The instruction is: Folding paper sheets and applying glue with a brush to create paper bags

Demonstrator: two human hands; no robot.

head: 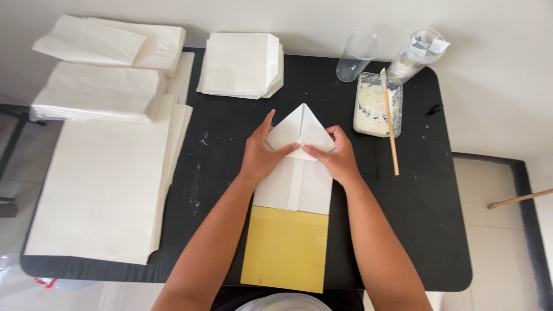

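A white paper bag (pixel 295 187) lies flat in the middle of the black table (pixel 426 201), its far end folded into a pointed flap (pixel 302 120). My left hand (pixel 260 152) presses the left side of that fold, fingers spread, thumb at the centre seam. My right hand (pixel 339 155) presses the right side, its thumb meeting the left one at the middle. A yellow board (pixel 286 249) sticks out from under the bag's near end.
Large white paper sheets (pixel 98 184) and stacks of folded bags (pixel 95 92) lie at the left. A pile of finished bags (pixel 242 64) is at the back. A glue tray (pixel 375 105) with a wooden stick (pixel 391 124), a clear cup (pixel 357 55) and a jar (pixel 416 55) stand at the right.
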